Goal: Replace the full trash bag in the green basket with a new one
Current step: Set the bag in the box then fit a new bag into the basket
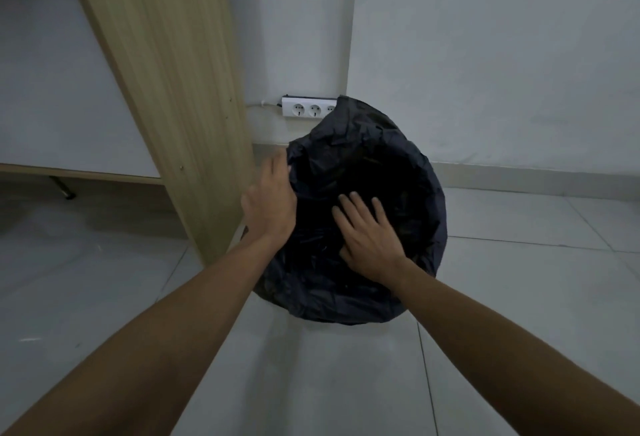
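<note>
No text, label, brand, number or sign can be read anywhere in the view.

Trash bag [398, 165]: thin black plastic film, crinkled and creased, with a faint sheen on the folds. Upright panel [166, 71]: pale wood-grain board, matt and smooth, dotted with small metal screw heads. Floor [519, 297]: light grey tiles, smooth and softly glossy, with thin dark joints. Power strip [304, 110]: smooth white plastic. Wall [485, 54]: white paint, matt.
</note>
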